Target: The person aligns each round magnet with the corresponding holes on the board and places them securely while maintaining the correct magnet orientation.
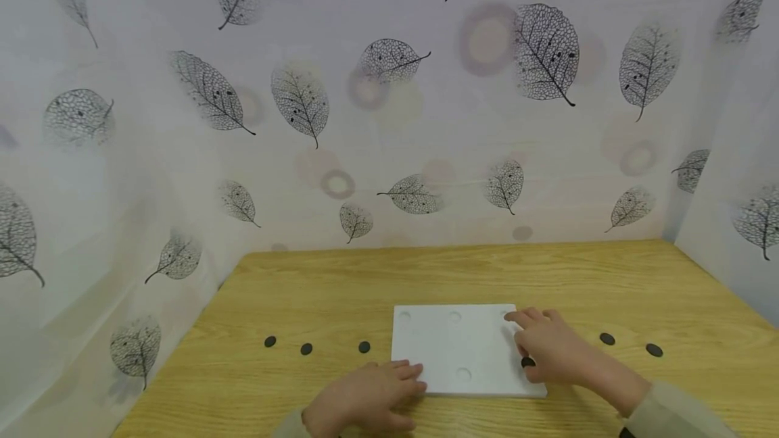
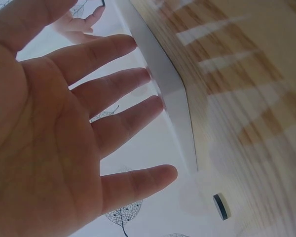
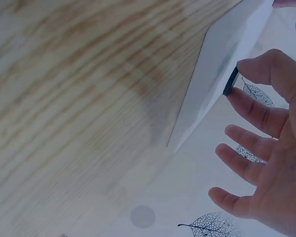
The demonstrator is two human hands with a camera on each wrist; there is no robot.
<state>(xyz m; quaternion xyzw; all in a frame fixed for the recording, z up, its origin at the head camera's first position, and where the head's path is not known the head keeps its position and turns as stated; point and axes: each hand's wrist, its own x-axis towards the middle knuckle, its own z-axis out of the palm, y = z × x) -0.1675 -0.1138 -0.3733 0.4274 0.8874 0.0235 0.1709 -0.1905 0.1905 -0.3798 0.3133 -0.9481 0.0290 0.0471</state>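
Observation:
A white rectangular board [image 1: 468,350] with shallow round recesses lies on the wooden table. My right hand [image 1: 550,350] is over its right side, pinching a small black disc [image 3: 231,81] between thumb and index finger. In the right wrist view the disc is tilted on edge, and the other fingers are spread apart. The left hand [image 1: 374,394] rests its straight fingertips on the board's front left corner. Its palm and spread fingers [image 2: 128,131] fill much of the left wrist view, with nothing held.
Left of the board, three black discs lie on the table [image 1: 341,289], the nearest disc [image 1: 364,347] close to the board's edge. To the right lie two more, one disc [image 1: 607,338] nearer than the other [image 1: 654,350]. A leaf-patterned curtain [image 1: 377,147] surrounds the table.

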